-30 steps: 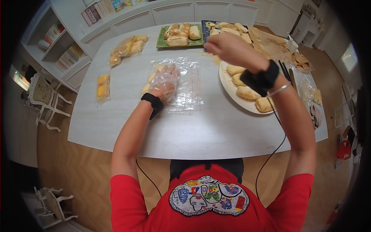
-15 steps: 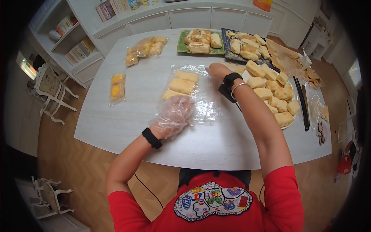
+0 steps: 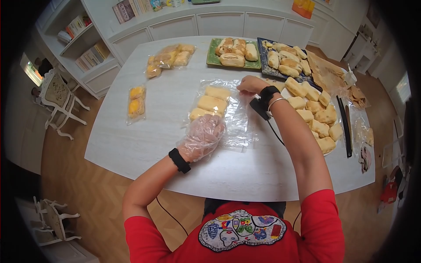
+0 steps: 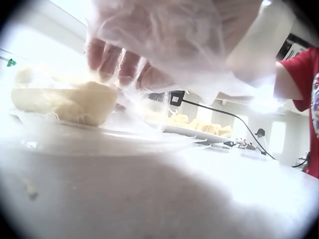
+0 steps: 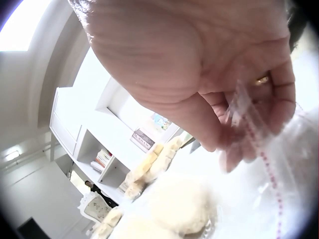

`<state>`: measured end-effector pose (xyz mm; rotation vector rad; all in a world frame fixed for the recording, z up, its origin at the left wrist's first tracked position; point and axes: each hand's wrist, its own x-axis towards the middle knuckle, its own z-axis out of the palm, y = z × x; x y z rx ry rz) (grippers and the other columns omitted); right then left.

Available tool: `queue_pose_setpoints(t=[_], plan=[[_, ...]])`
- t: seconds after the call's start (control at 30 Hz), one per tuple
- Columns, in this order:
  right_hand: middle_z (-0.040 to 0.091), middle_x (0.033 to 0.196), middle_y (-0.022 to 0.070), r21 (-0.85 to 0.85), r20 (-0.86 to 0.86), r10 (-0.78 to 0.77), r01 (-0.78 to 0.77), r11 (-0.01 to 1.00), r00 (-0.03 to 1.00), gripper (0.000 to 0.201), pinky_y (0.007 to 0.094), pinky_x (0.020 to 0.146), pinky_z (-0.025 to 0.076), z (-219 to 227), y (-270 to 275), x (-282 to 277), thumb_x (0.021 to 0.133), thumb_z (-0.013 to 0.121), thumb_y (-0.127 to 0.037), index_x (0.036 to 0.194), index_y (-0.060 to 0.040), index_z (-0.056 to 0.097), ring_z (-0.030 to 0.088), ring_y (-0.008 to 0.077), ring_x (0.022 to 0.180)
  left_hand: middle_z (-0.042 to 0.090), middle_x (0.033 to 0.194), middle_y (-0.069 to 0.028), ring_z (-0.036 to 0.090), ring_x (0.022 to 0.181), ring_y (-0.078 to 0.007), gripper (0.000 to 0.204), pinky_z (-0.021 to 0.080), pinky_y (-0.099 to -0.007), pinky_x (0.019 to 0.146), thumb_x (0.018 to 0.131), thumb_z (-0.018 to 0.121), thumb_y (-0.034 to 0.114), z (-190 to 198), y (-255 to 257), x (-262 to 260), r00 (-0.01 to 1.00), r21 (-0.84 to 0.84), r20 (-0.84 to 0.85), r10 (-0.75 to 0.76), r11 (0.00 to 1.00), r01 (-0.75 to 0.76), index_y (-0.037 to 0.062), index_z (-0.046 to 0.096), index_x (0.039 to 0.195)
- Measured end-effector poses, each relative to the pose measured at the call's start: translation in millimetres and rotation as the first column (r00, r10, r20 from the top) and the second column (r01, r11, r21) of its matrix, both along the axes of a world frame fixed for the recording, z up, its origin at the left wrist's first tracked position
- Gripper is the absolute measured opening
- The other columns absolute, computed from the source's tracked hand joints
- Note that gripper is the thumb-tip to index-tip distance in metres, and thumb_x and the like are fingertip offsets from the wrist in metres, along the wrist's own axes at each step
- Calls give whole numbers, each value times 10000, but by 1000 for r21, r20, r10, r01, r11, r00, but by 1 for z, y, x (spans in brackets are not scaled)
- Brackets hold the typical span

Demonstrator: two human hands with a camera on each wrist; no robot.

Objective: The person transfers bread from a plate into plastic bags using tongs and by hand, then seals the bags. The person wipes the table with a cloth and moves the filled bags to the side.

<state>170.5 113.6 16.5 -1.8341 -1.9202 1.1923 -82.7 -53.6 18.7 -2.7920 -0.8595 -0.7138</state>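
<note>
Three pale bread rolls (image 3: 212, 104) lie in a row at the left side of a flat sheet of clear plastic bags (image 3: 239, 131) on the table. My left hand (image 3: 204, 133), in a clear plastic glove, rests at the near end of the row with relaxed fingers touching the closest roll. Its fingertips (image 4: 127, 69) hang beside the bread in the left wrist view. Bare and wearing a ring, my right hand (image 3: 252, 85) is at the upper right of the bags. Thumb and fingers pinch a plastic edge (image 5: 264, 157) marked with a red dotted line.
To the right stands a plate heaped with rolls (image 3: 320, 116), beside dark tongs (image 3: 344, 127). A green plate (image 3: 211, 61) and a dark blue tray (image 3: 264, 65) hold more bread at the back. Bagged breads (image 3: 171, 57) and a two-piece pack (image 3: 136, 103) lie left.
My right hand has come down from over the bread plate to the bags' upper right edge and pinches the plastic there. My left hand has drawn back toward me, uncovering the rolls.
</note>
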Motion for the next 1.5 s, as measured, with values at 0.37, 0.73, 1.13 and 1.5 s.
queue_pose_setpoints(t=[0.37,0.73,1.13,1.5], plan=[[693,931,68,-249,-715,-249,95,964,653,141,215,584,538,57,-9,-33,900,637,-174,980,-66,593,633,76,673,625,1051,-76,610,995,-212,217,477,-321,895,809,673,19,23,32,-93,784,-357,476,398,902,-241,87,639,1012],[705,1023,106,-254,-756,-227,44,966,614,133,223,656,556,54,-17,-42,925,613,-201,980,-88,570,654,92,727,514,1346,-188,535,1212,-282,723,435,-328,1015,801,732,190,-12,16,-65,720,-585,492,490,798,-143,58,384,1421],[521,1222,98,143,-565,243,-197,970,788,590,282,842,503,40,-63,-24,786,554,9,1354,-140,494,593,140,919,625,1206,-113,611,1040,-279,263,485,-358,917,921,531,97,-8,16,-60,795,-564,437,421,816,-122,76,638,1160],[324,1498,117,371,-48,514,-462,805,857,673,325,966,448,-16,-80,10,799,531,54,1415,-205,456,367,261,1343,308,1505,-201,256,1407,-397,903,233,-460,1166,735,758,390,-2,-32,-69,998,-390,-32,62,918,-70,50,331,1455]])
